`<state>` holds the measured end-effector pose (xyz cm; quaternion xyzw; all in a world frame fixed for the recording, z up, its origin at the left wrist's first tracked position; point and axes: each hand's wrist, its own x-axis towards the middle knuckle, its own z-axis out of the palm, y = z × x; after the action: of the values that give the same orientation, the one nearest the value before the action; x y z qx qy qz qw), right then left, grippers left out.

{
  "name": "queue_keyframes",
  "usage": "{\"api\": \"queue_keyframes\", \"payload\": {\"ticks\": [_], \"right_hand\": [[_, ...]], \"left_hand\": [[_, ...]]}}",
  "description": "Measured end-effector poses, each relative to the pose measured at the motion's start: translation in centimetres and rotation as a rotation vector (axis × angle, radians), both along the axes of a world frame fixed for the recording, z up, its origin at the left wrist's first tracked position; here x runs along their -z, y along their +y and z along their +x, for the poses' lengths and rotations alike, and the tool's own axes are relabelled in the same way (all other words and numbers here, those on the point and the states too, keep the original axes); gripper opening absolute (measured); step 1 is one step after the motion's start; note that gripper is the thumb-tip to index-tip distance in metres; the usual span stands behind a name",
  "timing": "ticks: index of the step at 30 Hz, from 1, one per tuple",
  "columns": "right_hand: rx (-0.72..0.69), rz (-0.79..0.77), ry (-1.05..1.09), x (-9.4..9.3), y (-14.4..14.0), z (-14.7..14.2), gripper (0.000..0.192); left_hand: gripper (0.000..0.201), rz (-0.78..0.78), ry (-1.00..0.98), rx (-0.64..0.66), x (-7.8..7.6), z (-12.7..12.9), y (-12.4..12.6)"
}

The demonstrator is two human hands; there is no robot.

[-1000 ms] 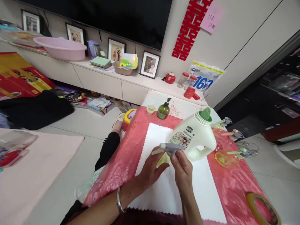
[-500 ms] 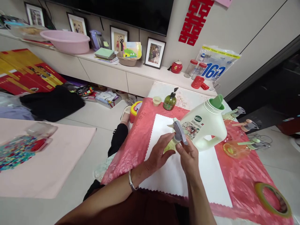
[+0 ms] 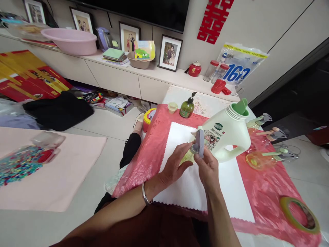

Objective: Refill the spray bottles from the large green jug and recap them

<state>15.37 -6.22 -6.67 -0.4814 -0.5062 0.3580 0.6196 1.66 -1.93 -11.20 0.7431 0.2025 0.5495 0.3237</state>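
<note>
My left hand (image 3: 177, 164) is wrapped round the clear body of a small spray bottle (image 3: 188, 156) with yellowish liquid in it. At its neck, my right hand (image 3: 208, 164) grips the grey spray head (image 3: 199, 141), thumb in front. The bottle is held over a white scallop-edged sheet (image 3: 180, 192). Just behind my hands stands a large pale-green detergent jug (image 3: 223, 133) with a green spout and no cap on it. A small pale cup (image 3: 172, 107) and a green pump bottle (image 3: 187, 108) stand at the far side of the table.
Several spray bottles, one an orange-tinted bottle (image 3: 259, 160), stand or lie along the right side. A roll of tape (image 3: 285, 206) lies on the red plastic cover (image 3: 269, 192). At left, a pink-covered table (image 3: 72, 171) holds colourful beads (image 3: 20, 164). Another person's leg (image 3: 131, 147) is beside the table.
The spray head has turned more upright in my right hand. My left hand still holds the bottle body. The view has shifted slightly.
</note>
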Motion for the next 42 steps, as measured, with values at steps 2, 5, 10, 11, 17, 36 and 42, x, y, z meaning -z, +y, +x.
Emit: {"api": "queue_keyframes", "payload": {"ticks": [2, 5, 10, 11, 17, 36, 42], "right_hand": [[-0.002, -0.026, 0.009, 0.3, -0.1, 0.1, 0.033], [0.063, -0.045, 0.035, 1.1, 0.1, -0.1, 0.036], [0.138, -0.040, 0.056, 1.4, 0.1, -0.8, 0.041], [0.119, -0.042, 0.049, 1.2, 0.0, -0.8, 0.041], [0.015, -0.055, 0.054, 0.8, -0.1, -0.5, 0.038], [0.153, 0.007, 0.132, 2.7, 0.9, -2.3, 0.051], [0.157, 0.003, 0.113, 3.1, 0.8, -1.9, 0.065]], "left_hand": [[0.064, 0.004, -0.004, 0.007, 0.0, 0.0, 0.0], [0.063, -0.004, 0.006, 0.000, 0.0, -0.1, -0.1], [0.062, -0.025, 0.024, -0.008, 0.2, -0.1, -0.2], [0.061, -0.025, 0.021, -0.006, 0.2, -0.1, -0.2], [0.062, -0.014, 0.013, 0.002, 0.1, -0.1, -0.2], [0.064, -0.017, 0.015, -0.051, 0.5, -0.2, -0.2], [0.064, -0.022, 0.020, -0.040, 0.5, -0.3, -0.2]]}}
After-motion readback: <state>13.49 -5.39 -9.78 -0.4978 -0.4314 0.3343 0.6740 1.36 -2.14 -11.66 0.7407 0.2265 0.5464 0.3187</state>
